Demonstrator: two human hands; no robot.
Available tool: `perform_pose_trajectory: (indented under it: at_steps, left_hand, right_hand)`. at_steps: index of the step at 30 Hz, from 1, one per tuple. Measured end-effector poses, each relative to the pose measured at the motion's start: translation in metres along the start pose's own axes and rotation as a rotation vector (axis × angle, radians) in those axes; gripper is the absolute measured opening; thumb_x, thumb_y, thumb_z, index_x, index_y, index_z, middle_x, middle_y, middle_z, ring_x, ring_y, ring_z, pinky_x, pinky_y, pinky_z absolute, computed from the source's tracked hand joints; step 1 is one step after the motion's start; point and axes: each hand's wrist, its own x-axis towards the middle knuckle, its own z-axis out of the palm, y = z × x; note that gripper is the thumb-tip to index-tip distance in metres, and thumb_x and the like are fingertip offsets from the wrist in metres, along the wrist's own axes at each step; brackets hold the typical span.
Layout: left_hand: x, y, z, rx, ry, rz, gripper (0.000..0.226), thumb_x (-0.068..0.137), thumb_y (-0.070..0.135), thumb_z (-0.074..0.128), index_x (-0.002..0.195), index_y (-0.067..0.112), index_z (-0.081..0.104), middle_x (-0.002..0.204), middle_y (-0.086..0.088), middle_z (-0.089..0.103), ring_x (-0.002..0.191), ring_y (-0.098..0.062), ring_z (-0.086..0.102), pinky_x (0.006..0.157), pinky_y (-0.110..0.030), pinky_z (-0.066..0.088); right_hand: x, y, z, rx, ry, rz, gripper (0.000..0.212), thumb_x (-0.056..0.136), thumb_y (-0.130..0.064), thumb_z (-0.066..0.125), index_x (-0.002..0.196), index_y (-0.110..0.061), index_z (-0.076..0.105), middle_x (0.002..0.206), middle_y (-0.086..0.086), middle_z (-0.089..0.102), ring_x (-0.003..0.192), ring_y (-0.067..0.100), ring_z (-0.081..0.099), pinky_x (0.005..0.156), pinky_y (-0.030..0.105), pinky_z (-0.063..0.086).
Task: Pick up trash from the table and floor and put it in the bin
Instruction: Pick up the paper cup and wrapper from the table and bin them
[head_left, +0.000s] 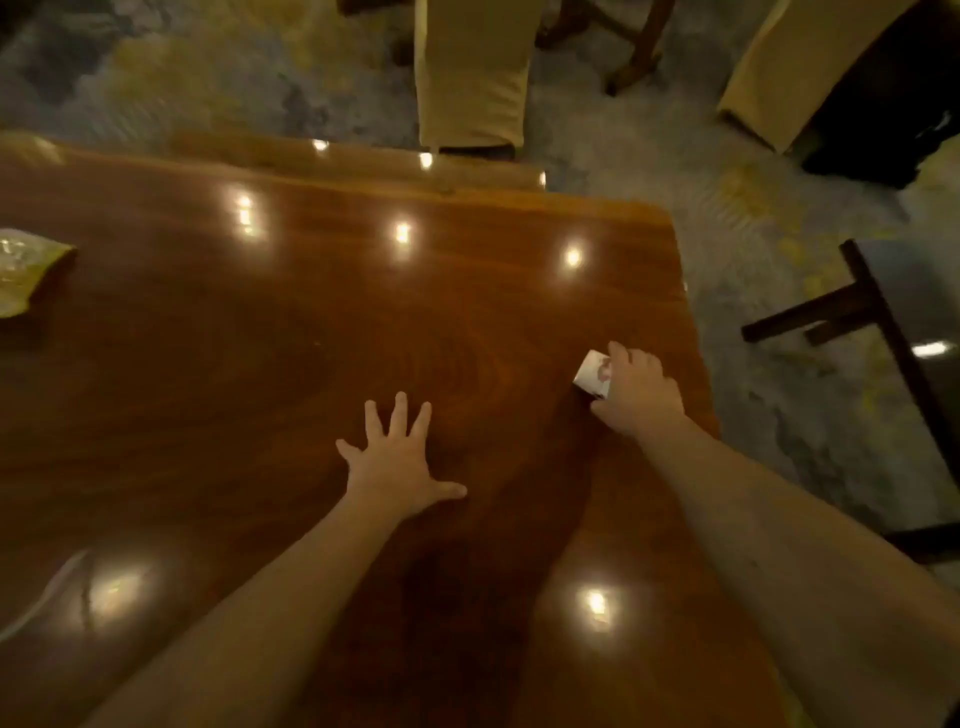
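Table (260, 364): polished dark wood, fills the left and centre of the frame, spotted with reflected lights. Carpeted floor (753, 234): patterned, upper and right of frame; no trash discernible on it. Covered chairs (470, 78): tan fabric, top centre and upper right. Left hand (397, 462): centre frame, fingers spread, palm flat on the wood, holding nothing. Right hand (641, 392): right of centre near the table's edge, fingers curled around a small white carton (592, 371); whether it has left the surface cannot be told. Crinkled wrapper (26, 270): far left edge, on the table, untouched. Handling note: close firmly without crushing the carton, lift straight up, keep the flat hand braced. Containers: no bin in view; carton contents not visible.
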Motion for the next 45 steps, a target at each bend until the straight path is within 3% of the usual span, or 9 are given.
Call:
perform_pose_trajectory:
  at_steps: [3,10,13,16,20,30,34,40,45]
  left_hand:
    - [0.014,-0.006,0.008,0.048,0.012,0.018,0.134,0.053,0.094,0.056,0.153,0.041,-0.015,0.164,0.001,-0.024,0.146,-0.042,-0.022,0.108,-0.077,0.011]
    - [0.020,-0.008,0.015,0.040,0.063,0.031,0.136,0.049,0.094,0.058,0.154,0.040,-0.010,0.166,0.001,-0.017,0.148,-0.042,-0.018,0.106,-0.077,0.013]
    - [0.006,-0.011,0.006,0.110,0.053,0.038,0.128,0.058,0.092,0.055,0.156,0.037,-0.007,0.166,-0.001,-0.014,0.149,-0.041,-0.012,0.109,-0.072,0.018]
    - [-0.023,-0.028,-0.002,0.096,-0.002,0.033,0.107,0.074,0.077,0.061,0.157,0.031,0.011,0.167,-0.007,0.006,0.150,-0.038,0.007,0.113,-0.063,0.028]
    - [-0.085,-0.063,-0.003,0.059,0.096,-0.055,0.086,0.081,0.069,0.060,0.151,0.026,0.033,0.152,-0.009,0.039,0.136,-0.033,0.039,0.101,-0.052,0.046]
    - [-0.176,-0.225,-0.027,-0.135,0.308,-0.226,0.061,0.086,0.060,0.061,0.136,0.026,0.051,0.127,0.000,0.059,0.107,-0.020,0.060,0.085,-0.038,0.056]
    - [-0.168,-0.306,-0.055,-0.153,0.365,-0.233,0.056,0.085,0.061,0.060,0.128,0.026,0.056,0.117,0.003,0.059,0.099,-0.016,0.057,0.079,-0.035,0.055]
    - [-0.117,-0.426,-0.104,-0.042,0.438,-0.234,0.063,0.086,0.059,0.059,0.136,0.022,0.051,0.143,-0.009,0.045,0.131,-0.031,0.042,0.098,-0.050,0.049]
    - [-0.050,-0.503,-0.130,0.145,0.473,-0.199,0.070,0.085,0.060,0.055,0.142,0.020,0.046,0.166,-0.011,0.006,0.151,-0.038,0.000,0.108,-0.063,0.030]
  right_hand:
    - [0.008,-0.006,0.004,0.016,0.018,0.036,0.083,0.080,-0.038,0.076,0.146,-0.019,0.029,0.138,0.014,0.045,0.128,0.037,0.041,0.097,0.053,0.046]
    - [-0.039,-0.047,0.015,0.073,-0.021,-0.045,0.079,0.078,-0.042,0.076,0.141,-0.023,0.032,0.133,0.011,0.049,0.122,0.034,0.047,0.095,0.052,0.049]
    - [-0.080,-0.068,0.015,0.138,-0.022,-0.098,0.077,0.077,-0.043,0.076,0.139,-0.023,0.034,0.129,0.010,0.051,0.119,0.032,0.049,0.094,0.051,0.049]
    - [-0.117,-0.086,0.015,0.161,-0.013,-0.191,0.072,0.076,-0.044,0.075,0.133,-0.022,0.038,0.125,0.009,0.052,0.115,0.032,0.049,0.091,0.050,0.050]
    - [-0.160,-0.111,0.009,0.187,-0.002,-0.312,0.073,0.077,-0.046,0.074,0.135,-0.022,0.038,0.125,0.009,0.052,0.115,0.031,0.049,0.090,0.048,0.050]
    - [-0.226,-0.224,-0.008,0.206,0.033,-0.475,0.080,0.074,-0.065,0.070,0.134,-0.023,0.041,0.120,0.004,0.051,0.109,0.025,0.050,0.089,0.043,0.050]
    - [-0.230,-0.297,-0.006,0.172,0.045,-0.490,0.078,0.073,-0.066,0.070,0.134,-0.025,0.042,0.117,0.001,0.050,0.107,0.022,0.050,0.086,0.041,0.051]
    - [-0.225,-0.423,-0.001,0.142,0.021,-0.460,0.079,0.075,-0.065,0.069,0.137,-0.026,0.039,0.120,0.001,0.048,0.110,0.022,0.048,0.088,0.042,0.051]
    - [-0.211,-0.507,0.002,0.120,0.020,-0.448,0.078,0.077,-0.064,0.068,0.138,-0.025,0.038,0.121,0.002,0.048,0.110,0.023,0.048,0.086,0.040,0.050]
